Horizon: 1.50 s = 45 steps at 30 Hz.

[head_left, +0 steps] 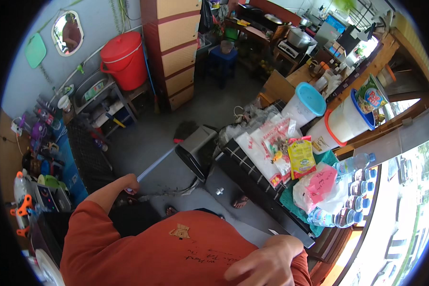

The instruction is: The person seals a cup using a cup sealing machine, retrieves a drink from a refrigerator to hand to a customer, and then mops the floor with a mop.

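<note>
My left hand (pixel 130 183) is closed round the pale handle of a broom (pixel 156 163). The handle runs up and to the right to dark bristles (pixel 186 129) on the grey floor. Beside the bristles stands a grey dustpan (pixel 197 144). A line of dust and strands (pixel 172 191) lies on the floor below it, near my sandalled feet (pixel 240 201). My right hand (pixel 266 261) rests with curled fingers against my orange shirt (pixel 167 252); nothing shows in it.
A black wire rack (pixel 252 188) at the right carries snack bags (pixel 283 148) and water bottles (pixel 350 190). Behind it stand white buckets (pixel 304 104). A red lidded bin (pixel 124 59), a sink (pixel 91 89), a drawer cabinet (pixel 174 47) and a blue stool (pixel 222 58) line the far side.
</note>
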Available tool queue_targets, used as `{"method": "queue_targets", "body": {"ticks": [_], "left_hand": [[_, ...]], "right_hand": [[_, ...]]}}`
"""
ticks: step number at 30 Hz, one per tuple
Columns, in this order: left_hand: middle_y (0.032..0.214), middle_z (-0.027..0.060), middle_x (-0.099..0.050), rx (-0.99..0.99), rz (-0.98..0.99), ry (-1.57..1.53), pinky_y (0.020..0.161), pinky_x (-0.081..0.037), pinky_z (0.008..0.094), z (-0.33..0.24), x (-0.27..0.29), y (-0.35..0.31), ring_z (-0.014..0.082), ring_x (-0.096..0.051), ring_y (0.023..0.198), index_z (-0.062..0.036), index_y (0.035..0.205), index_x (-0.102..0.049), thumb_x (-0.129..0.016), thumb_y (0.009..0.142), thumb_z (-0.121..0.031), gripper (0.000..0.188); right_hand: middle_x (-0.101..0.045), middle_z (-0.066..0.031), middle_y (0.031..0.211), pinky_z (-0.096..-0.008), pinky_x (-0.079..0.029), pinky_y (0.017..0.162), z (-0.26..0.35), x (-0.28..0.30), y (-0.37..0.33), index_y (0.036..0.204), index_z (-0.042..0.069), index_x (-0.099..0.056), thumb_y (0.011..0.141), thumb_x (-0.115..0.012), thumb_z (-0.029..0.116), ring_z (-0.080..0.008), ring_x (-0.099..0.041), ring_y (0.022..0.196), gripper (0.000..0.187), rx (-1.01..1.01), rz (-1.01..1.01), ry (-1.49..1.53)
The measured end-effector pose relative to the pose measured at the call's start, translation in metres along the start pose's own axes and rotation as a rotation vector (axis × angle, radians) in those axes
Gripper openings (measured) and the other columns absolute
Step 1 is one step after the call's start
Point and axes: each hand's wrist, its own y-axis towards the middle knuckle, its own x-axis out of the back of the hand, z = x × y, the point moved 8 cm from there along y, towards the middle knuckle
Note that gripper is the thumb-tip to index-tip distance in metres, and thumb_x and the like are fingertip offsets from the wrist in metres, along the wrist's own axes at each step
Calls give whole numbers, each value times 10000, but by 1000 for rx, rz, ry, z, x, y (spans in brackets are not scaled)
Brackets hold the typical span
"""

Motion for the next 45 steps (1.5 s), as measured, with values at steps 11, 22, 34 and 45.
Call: {"method": "queue_targets", "body": {"ticks": [11, 22, 34, 45], "left_hand": [[909, 191, -716, -229, -103, 626, 672, -572, 422, 10, 15, 181, 290, -714, 783, 9, 955, -728, -798, 545, -73, 424], [726, 155, -681, -117, 94, -192, 439, -467, 318, -73, 103, 114, 185, -606, 551, 50, 847, -714, -631, 765, 44, 117], [967, 130, -610, -275, 534, -967, 395, -412, 183, -293, 284, 80, 63, -512, 507, -22, 999, -504, -559, 791, 58, 230], [921, 86, -631, -417, 522, -1083, 404, -417, 183, -516, 368, 173, 52, -492, 464, -18, 960, -496, -553, 788, 38, 189]], "right_hand": [[-478, -18, 640, -404, -484, 681, -104, 53, 33, 608, 74, -561, 708, -596, -2, -181, -517, 628, 130, -28, -180, -552], [-518, -52, 675, -403, -456, 767, -195, 175, -110, 650, 79, -579, 553, -604, -33, -275, -506, 739, 151, -729, -539, -1485], [-506, -44, 696, -405, -392, 715, -212, 195, -126, 681, 96, -578, 537, -568, -42, -282, -476, 736, 200, -1034, -714, -1722], [-481, -123, 841, -489, -402, 808, -234, 206, -125, 830, 38, -574, 755, -559, 10, -327, -474, 829, 82, -1496, -714, -2219]]}}
